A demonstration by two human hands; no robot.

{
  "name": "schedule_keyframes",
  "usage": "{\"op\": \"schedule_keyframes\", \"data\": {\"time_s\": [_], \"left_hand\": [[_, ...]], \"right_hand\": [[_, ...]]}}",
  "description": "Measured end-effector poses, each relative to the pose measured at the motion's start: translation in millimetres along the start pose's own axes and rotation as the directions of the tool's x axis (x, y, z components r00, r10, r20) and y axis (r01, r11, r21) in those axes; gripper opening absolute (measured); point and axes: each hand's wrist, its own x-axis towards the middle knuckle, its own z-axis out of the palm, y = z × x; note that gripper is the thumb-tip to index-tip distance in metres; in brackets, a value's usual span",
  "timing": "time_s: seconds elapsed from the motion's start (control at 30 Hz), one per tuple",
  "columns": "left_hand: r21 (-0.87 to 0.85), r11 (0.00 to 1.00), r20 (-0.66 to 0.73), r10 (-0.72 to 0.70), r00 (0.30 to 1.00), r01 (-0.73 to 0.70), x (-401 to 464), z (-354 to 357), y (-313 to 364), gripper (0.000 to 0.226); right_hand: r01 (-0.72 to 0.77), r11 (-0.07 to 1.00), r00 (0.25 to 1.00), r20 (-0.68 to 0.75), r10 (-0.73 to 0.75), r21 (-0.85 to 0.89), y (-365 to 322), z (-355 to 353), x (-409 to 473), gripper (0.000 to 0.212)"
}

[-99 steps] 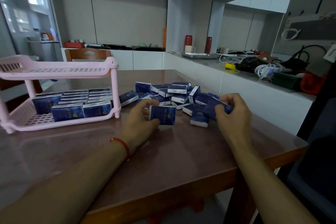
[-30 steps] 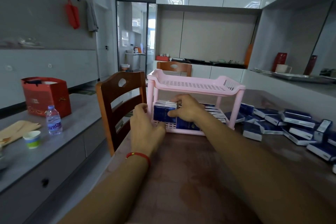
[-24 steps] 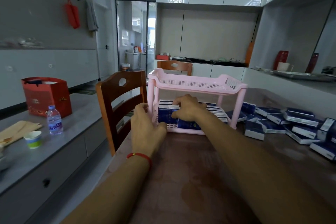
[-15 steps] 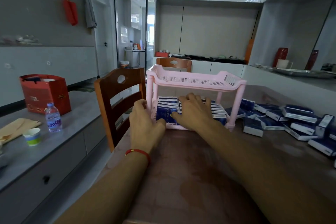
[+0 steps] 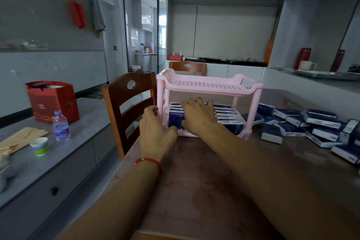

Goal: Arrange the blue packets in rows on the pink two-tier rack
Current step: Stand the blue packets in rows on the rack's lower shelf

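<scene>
Two hands worked at the glossy brown surface [image 5: 204,191]. The pink plastic two-tier rack [image 5: 206,85] stood on it, with rows of blue packets [image 5: 227,116] on its lower tier. More loose blue packets [image 5: 303,124] lay to its right. The right hand [image 5: 198,118] lay flat with straight fingers on the packets. The left hand [image 5: 155,132] held the rack's left post, fingers curled.

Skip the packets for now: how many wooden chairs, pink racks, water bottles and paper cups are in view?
Wooden chairs: 2, the near chair and the far chair
pink rack: 1
water bottle: 1
paper cup: 1
Total: 5
</scene>
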Motion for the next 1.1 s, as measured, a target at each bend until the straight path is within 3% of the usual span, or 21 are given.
{"op": "schedule_keyframes", "data": {"time_s": [0.13,0.5,0.67,0.8,0.87,0.97,1.1], "left_hand": [[0.002,1.000,0.004,0.006,1.000,-0.006,-1,0,0,0.073],[0.011,1.000,0.008,0.017,1.000,-0.017,-1,-3,3,0.072],[0.028,1.000,0.012,0.004,1.000,-0.004,-1,-4,4,0.072],[0.112,0.978,-0.076,0.186,0.980,-0.177,-11,-13,11,0.051],[0.128,0.950,-0.026,0.290,0.957,-0.284,-19,-15,18,0.047],[0.145,0.877,0.152,0.438,0.886,-0.458,-34,-13,28,0.036],[0.128,0.712,0.379,0.608,0.698,-0.690,-56,-2,52,0.030]], "right_hand": [[-0.011,1.000,1.000,-0.020,0.010,-0.027,-4,2,10,0.045],[-0.051,0.995,0.998,-0.040,0.048,-0.085,-9,5,8,0.049],[0.108,0.992,0.982,-0.162,-0.096,0.066,6,0,-17,0.048],[0.417,0.909,0.884,-0.242,-0.399,0.025,43,-12,-63,0.040],[0.482,0.876,0.849,-0.237,-0.473,-0.024,71,-17,-92,0.035],[0.425,0.905,0.885,-0.202,-0.419,-0.014,117,-19,-138,0.031],[0.218,0.976,0.971,-0.095,-0.217,-0.005,179,-22,-198,0.034]]}}
